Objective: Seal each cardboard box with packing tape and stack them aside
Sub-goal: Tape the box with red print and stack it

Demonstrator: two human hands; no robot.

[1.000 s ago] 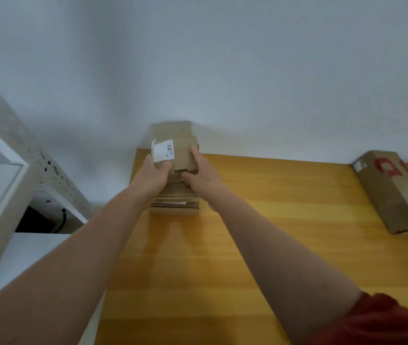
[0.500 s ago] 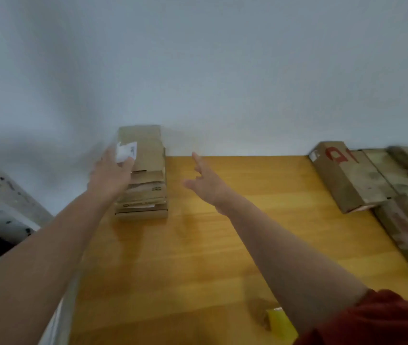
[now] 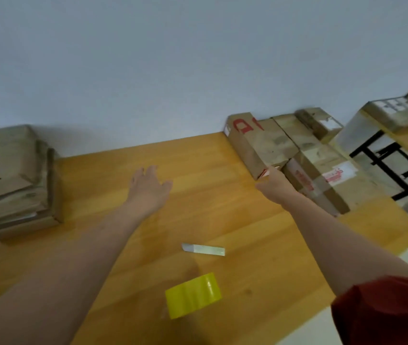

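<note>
Head camera, wide-angle, tilted, looks forward-down across table [image 3: 210, 207] toward wall [image 3: 198, 58]

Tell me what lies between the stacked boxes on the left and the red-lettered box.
Head view: only bare wooden table and the open left hand over it. The yellow tape roll lies nearer the person, off that line.

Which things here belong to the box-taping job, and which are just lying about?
Job: yellow tape roll; stack of boxes at left; red-lettered box, with the right hand at its near end; other boxes beside it.
Lying about: small pale strip, possibly a cutter; black-marked object at far right.
</note>
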